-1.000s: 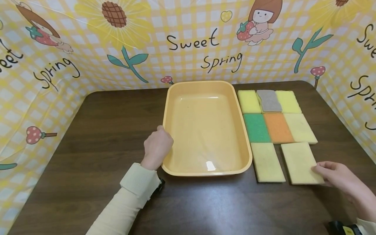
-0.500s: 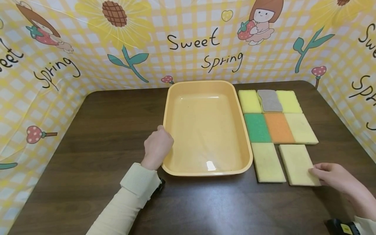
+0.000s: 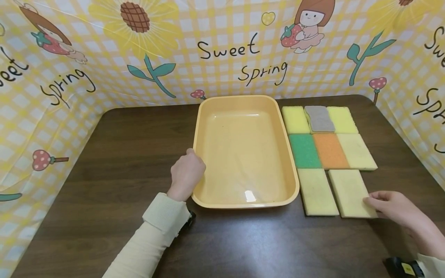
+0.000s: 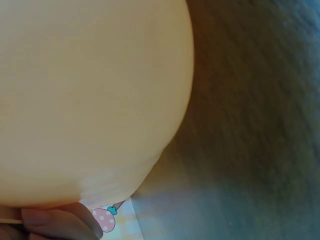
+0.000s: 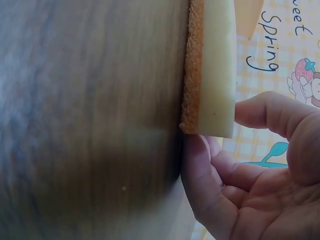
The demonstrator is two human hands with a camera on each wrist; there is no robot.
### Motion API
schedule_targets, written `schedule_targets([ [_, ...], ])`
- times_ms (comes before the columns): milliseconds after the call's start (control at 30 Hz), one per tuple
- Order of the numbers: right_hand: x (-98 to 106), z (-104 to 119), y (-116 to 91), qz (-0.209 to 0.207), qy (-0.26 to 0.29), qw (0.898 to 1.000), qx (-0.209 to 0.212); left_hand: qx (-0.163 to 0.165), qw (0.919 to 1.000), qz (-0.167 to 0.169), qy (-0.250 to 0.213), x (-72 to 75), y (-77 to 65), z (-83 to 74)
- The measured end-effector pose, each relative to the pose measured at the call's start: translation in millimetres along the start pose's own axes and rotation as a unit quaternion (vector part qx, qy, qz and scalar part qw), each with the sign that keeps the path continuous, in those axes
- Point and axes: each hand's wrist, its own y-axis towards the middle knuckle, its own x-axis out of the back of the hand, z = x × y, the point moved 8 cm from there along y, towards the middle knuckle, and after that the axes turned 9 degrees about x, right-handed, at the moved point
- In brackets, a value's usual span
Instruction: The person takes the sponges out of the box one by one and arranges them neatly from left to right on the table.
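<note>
My left hand (image 3: 187, 173) grips the left rim of a pale yellow plastic tray (image 3: 243, 205) in the head view. Its fingers (image 4: 62, 223) show at the lower left of the left wrist view, bent at the rim. My right hand (image 3: 396, 208) pinches the right edge of a pale yellow sponge (image 3: 351, 193), lying nearest me at the far right. In the right wrist view this sponge shows an orange scouring layer (image 5: 192, 75) underneath, with my thumb (image 5: 260, 112) on top and fingers at its side. Another pale sponge (image 3: 318, 193) lies just left of it, a narrow gap between.
Behind these lie a green sponge (image 3: 305, 151), an orange sponge (image 3: 330, 151) and a pale one (image 3: 357, 151) in a row. Farther back, a grey sponge (image 3: 320, 119) lies between two yellow ones. A patterned cloth (image 3: 226, 69) stands around the dark wooden table (image 3: 132, 154).
The right hand has slid the front right sponge leftward, narrowing the gap to its neighbour and straightening it slightly. The left hand and the tray have stayed in place.
</note>
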Motion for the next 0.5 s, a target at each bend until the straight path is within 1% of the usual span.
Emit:
schedule_targets([
  [500, 0.2, 2.3, -1.2, 0.003, -0.011, 1.000, 0.011, -0.002, 1.0000, 0.002, -0.003, -0.4, 0.1, 0.1],
])
